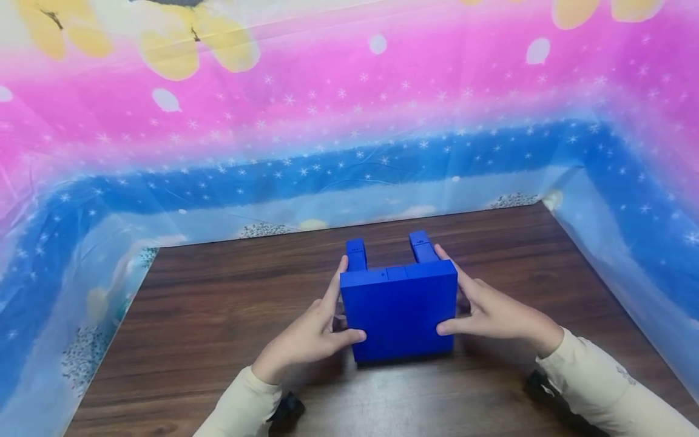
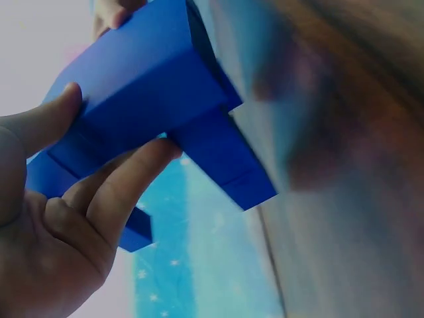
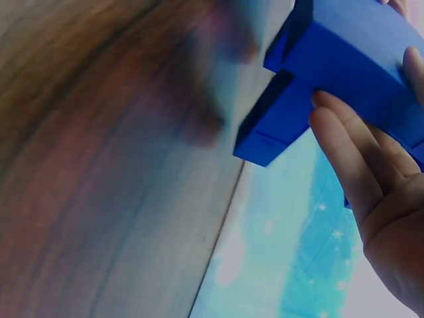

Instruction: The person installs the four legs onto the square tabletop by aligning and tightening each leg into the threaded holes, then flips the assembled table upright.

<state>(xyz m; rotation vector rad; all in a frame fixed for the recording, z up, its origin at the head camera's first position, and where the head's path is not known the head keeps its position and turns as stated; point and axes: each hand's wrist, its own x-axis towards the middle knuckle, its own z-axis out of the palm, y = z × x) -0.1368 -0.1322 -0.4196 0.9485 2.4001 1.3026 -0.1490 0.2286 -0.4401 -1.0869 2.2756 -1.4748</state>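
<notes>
A blue, square, slab-like thing [image 1: 401, 312] with bar-shaped legs on its far side stands on edge, its broad face toward me. Two of these blue bars [image 1: 356, 255] show past its top edge. My left hand [image 1: 311, 332] grips the left side, thumb on the broad face and fingers reaching behind. On the opposite side my right hand [image 1: 494, 312] holds it the same way. In the left wrist view the fingers lie against the slab's underside beside a blue leg [image 2: 225, 159]. The right wrist view shows fingertips close to another leg [image 3: 265, 126]. Whether its lower edge touches the table cannot be told.
Beneath the hands lies a dark brown wood-grain table [image 1: 218, 303]. A pink and blue printed cloth [image 1: 327, 115] with snowflakes hangs along the back and both sides. Dark bands [image 1: 286, 409] sit under the cream sleeves [image 1: 243, 403].
</notes>
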